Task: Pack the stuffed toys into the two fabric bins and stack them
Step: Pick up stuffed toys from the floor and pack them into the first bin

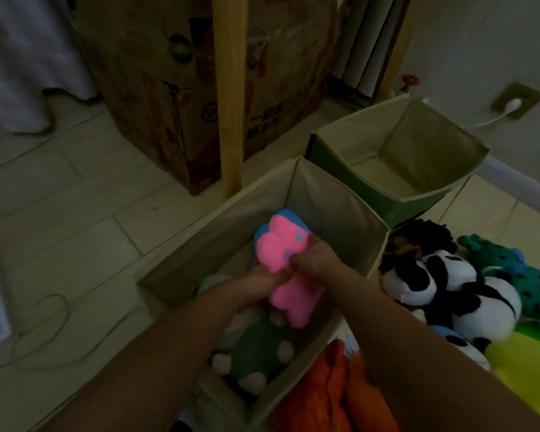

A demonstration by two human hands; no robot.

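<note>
The pink stuffed toy (281,269) sits over the near fabric bin (340,201), gripped from both sides: your left hand (262,280) pinches its lower left edge with fingers closed on the plush, and your right hand (315,258) clamps its middle from the right. Beneath it lie a blue toy (282,215) at the far end and a green toy with pink feet (253,350) nearer you. Press the pink one flat into the gap between those two, so the load stays below the rim; the bins must stack later. The far fabric bin (396,157) stands empty just beyond. The panda (443,288), the green spotted toy (512,269) and other toys wait on the floor (75,213) to your right.
</note>
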